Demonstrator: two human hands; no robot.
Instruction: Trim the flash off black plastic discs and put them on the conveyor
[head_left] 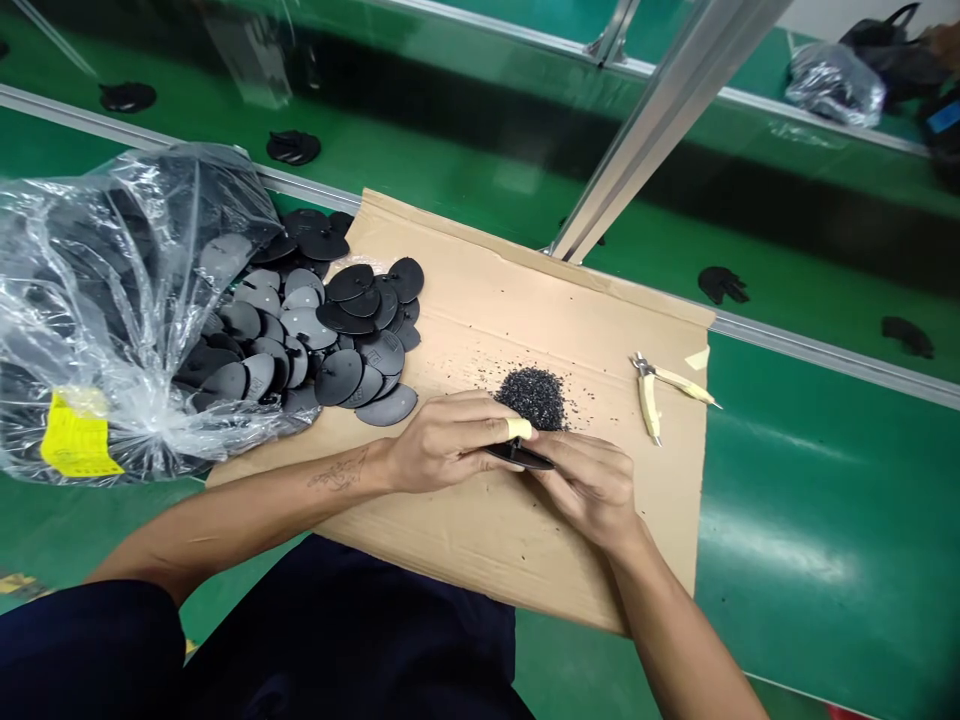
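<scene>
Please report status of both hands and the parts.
Both hands, left and right, on one black disc. Black bits piled just beyond. Pliers lie to the right.

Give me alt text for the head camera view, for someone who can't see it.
Two bare hands, left and right, hold a thin black disc over a cardboard sheet. Just beyond is a pile of small black bits; pliers lie to the right, with many discs and a clear plastic bag to the left.
</scene>
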